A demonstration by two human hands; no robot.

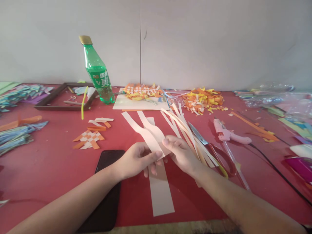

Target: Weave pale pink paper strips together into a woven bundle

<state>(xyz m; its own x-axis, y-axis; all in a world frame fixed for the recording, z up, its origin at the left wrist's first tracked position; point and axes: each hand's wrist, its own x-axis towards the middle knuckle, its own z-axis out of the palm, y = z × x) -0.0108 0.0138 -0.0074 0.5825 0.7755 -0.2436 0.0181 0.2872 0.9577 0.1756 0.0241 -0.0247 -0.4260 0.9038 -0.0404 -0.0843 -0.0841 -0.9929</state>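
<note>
Above the red table I hold two curving white paper strips (152, 138), joined or overlapping at their near end; I cannot tell which. My left hand (140, 160) pinches the left side of that end between thumb and fingers. On its right side my right hand (181, 152) grips with the thumb on top. Another wide white paper strip (161, 195) lies flat beneath my hands. A bundle of narrow pale paper strips (192, 139) rests just beyond my right hand. Scissors (198, 134) with red handles lie among them, and a black phone (107, 195) is under my left forearm.
A green bottle (98, 74) stands at the back beside a dark frame (64, 106). A small orange-and-white woven piece (89, 139) lies left. Woven paper (142, 91) and orange scraps (203, 100) sit behind. At right is a pink glue gun (229, 134) with a black cord (275, 169).
</note>
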